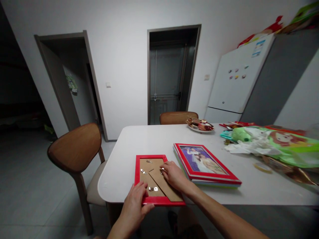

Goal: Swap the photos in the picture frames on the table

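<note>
A red picture frame (138, 166) lies face down near the table's front edge, its brown backing board (147, 177) showing. Attached to the board is a slanted brown stand leg (165, 189). Small metal clips (153, 189) sit along the sides of the board. My left hand (136, 199) grips the frame's near left corner, fingers on top and thumb by the near edge. Over the right side, my right hand (173, 174) has its fingers bent and pressed at another metal clip (162, 170), which they partly cover.
To the right, a stack of picture frames (204, 162) has a red one with a photo on top. Farther off are a plate of wrapped items (200, 125), a green bag (289, 142) and a tape roll (263, 168). Wooden chairs (77, 149) stand left and behind the white table (139, 139).
</note>
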The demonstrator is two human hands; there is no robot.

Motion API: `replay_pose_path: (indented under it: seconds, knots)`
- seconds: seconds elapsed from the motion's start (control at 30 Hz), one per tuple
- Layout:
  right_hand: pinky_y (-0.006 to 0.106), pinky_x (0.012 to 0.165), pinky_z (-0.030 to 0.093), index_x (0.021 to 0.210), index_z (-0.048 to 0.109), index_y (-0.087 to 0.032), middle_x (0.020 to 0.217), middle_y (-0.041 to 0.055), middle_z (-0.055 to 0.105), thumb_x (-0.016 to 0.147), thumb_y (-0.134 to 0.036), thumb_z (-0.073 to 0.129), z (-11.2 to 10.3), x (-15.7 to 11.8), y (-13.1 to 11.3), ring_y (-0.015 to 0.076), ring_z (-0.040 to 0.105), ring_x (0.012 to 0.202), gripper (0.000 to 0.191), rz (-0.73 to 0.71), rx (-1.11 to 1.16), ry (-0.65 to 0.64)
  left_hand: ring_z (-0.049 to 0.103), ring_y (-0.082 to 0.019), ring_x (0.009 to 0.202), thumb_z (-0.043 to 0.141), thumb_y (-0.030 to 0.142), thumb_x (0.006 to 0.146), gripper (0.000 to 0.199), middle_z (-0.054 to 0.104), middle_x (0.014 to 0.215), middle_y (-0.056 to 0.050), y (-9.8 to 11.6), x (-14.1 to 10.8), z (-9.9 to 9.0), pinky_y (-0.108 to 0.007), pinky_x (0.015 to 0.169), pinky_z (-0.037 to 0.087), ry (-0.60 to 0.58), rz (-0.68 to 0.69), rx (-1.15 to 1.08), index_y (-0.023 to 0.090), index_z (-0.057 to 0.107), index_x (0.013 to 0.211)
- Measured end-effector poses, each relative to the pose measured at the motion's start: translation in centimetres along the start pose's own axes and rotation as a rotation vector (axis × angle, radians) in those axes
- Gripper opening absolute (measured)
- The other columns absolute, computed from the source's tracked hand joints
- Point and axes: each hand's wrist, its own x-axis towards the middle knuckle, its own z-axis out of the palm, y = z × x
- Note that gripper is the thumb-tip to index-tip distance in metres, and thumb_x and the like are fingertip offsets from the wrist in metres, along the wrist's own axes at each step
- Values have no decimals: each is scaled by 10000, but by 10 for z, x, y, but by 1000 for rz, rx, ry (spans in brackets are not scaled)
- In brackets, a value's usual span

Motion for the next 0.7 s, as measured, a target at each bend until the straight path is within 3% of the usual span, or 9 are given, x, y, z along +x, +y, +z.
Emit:
replay_pose_path:
  seconds: [0.17, 0.3, 0.47, 0.57, 0.7]
  knots:
    - [276, 718, 336, 925, 606, -200, 882, 79, 567, 713, -392, 499, -5, -18, -22, 196, 476, 830, 305, -5, -2, -63, 409, -247, 1140, 619, 233, 649, 270, 535, 1154, -90, -3, 2, 3, -439, 964, 307, 25, -4, -24, 195, 570, 911]
    - [250, 714, 349, 985, 584, -189, 889, 74, 559, 662, -271, 527, -5, -17, -30, 178, 491, 825, 339, 40, 84, -55, 405, -250, 1143, 622, 188, 627, 229, 500, 1198, -96, -1, 2, 6, -448, 979, 275, 49, -28, -62, 197, 572, 850]
    - [244, 710, 358, 893, 619, -161, 863, 79, 561, 631, -232, 525, -20, -8, -32, 178, 489, 820, 287, 61, 125, -14, 380, -232, 1163, 572, 166, 644, 384, 386, 1289, -128, 3, 5, 1, -389, 965, 299, 135, -107, -260, 173, 504, 1022]
    - [250, 694, 367, 859, 632, -160, 853, 80, 567, 642, -229, 515, -34, -5, -42, 176, 495, 797, 256, 43, 153, 2, 476, -219, 1065, 521, 213, 683, 361, 513, 1149, -111, 3, 13, -2, -370, 918, 349, 228, -174, -424, 159, 478, 1038]
    - [264, 707, 386, 928, 615, -165, 878, 81, 573, 643, -237, 544, -42, -6, -63, 178, 504, 813, 303, -40, 274, 15, 583, -197, 832, 514, 296, 665, 330, 605, 930, -52, -5, 23, -14, -310, 721, 461, 322, -274, -725, 164, 486, 967]
